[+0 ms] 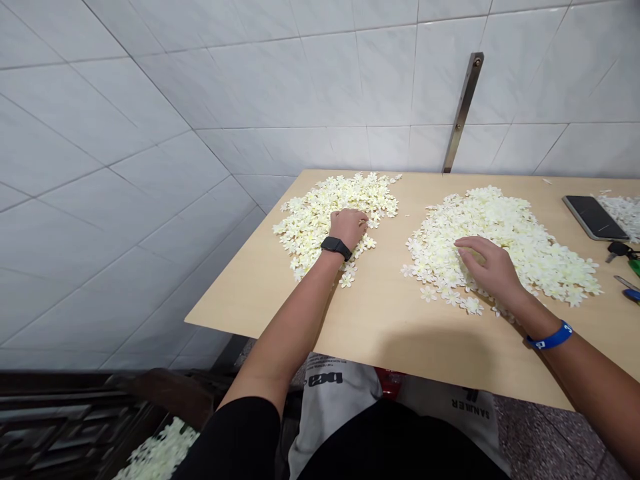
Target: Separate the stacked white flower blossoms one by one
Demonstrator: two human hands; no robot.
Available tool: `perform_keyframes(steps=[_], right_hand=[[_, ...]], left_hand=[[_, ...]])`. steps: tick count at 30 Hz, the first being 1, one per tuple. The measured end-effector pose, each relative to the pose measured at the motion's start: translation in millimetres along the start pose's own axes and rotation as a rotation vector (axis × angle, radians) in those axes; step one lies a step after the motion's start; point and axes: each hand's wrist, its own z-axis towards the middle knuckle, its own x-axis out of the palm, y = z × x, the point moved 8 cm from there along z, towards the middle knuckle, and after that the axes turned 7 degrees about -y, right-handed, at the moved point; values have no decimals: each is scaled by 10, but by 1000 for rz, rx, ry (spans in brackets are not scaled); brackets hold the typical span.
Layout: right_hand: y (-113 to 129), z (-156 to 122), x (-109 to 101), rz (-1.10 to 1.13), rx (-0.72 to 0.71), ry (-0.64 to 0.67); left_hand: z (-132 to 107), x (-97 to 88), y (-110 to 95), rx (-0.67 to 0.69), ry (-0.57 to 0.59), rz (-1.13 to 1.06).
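Black sleeve (230,440) nearest, then the table (380,327): my left hand (349,228) sits curled on the left pile of white flowers (310,227), and my right hand (487,267) lies across the right pile (520,227). I cannot tell whether either hand pinches any.

On the table (400,327), a smaller heap of blossoms (320,223) at left, a larger heap (505,247) at right, well apart. Right of the larger heap, a phone (594,217) just beside keys (619,251). Behind the table, a tiled wall (320,87). Below the table at left, more blossoms (160,453).
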Motion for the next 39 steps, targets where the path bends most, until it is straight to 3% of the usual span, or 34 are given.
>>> perform_keyframes(steps=[10, 16, 18, 20, 26, 29, 34, 37, 39], right_hand=[[-34, -11, 33, -11, -25, 16], [6, -4, -9, -9, -41, -19], [52, -9, -30, -3, -70, -43], [132, -21, -44, 17, -111, -58], [459, -94, 68, 141, -199, 64], [535, -118, 99, 151, -208, 76], [510, -110, 65, 119, -201, 59], [500, -87, -4, 60, -233, 30], [541, -98, -24, 51, -294, 32]], left_hand=[[-45, -3, -16, -59, -22, -99], [-123, -41, -166, -102, 3, -393], [-213, 75, -307, -199, 129, -807], [-341, 203, -519, -265, 269, -1051], [-795, 442, -1249, -219, 705, -1339], [-869, 438, -1385, -190, 761, -1416], [-806, 424, -1325, -158, 686, -1333], [-678, 335, -1130, -105, 487, -1048], [-549, 191, -937, -57, 278, -788]])
